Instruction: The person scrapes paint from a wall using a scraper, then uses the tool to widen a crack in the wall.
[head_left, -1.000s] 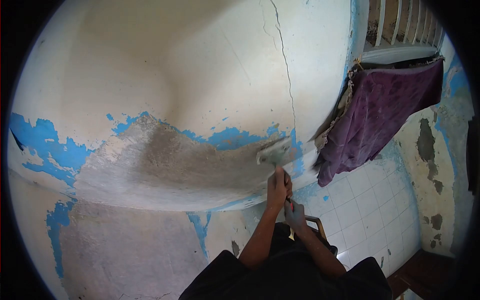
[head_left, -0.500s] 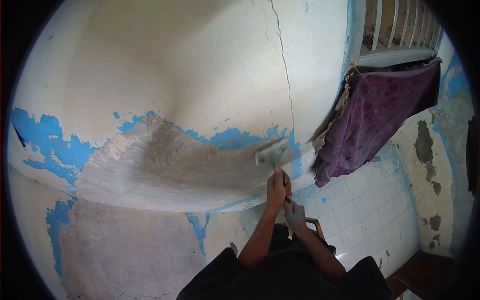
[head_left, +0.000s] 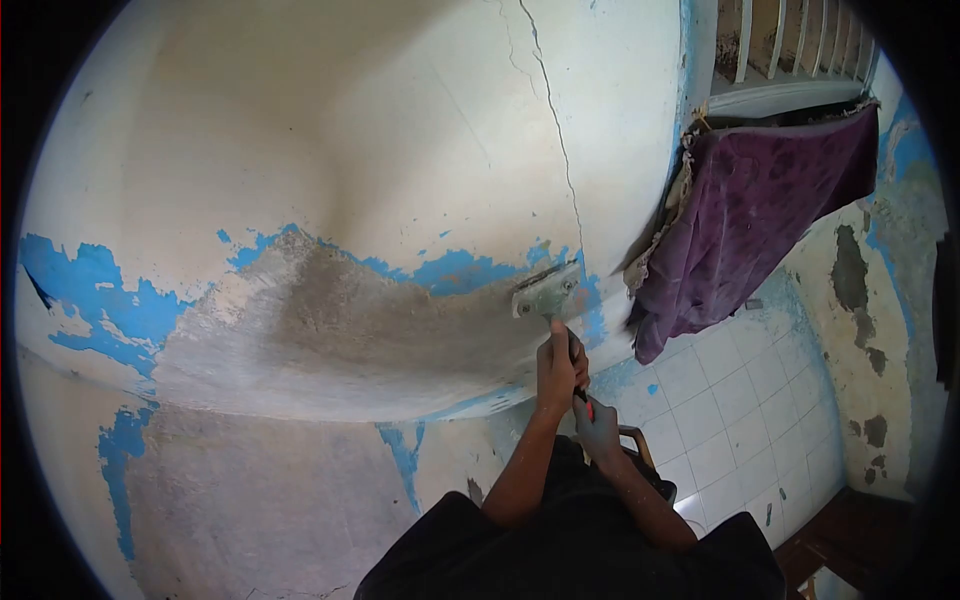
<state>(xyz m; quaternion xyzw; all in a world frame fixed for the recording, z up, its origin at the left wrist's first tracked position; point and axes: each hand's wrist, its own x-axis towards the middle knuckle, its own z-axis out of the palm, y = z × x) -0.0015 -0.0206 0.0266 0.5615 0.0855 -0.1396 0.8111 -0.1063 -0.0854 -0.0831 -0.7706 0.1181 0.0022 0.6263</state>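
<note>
A wide-bladed wall scraper lies against the wall at the edge of the flaking blue paint. Two bolt heads show on its pale, dusty head, and its dark handle has a red part near the lower end. My left hand is wrapped round the handle just below the head. Farther down, my right hand grips the handle's end by the red part. Bare grey plaster spreads to the left of the blade, and cream paint covers the wall above it.
A purple cloth hangs below a barred window on the right. A long crack runs down the wall. White floor tiles lie at lower right, near a chair-like frame and a dark brown wooden piece.
The scraper head was blurred by motion and now shows sharply, slightly higher on the wall. Both hands keep their hold on the handle. The view has shifted slightly.
</note>
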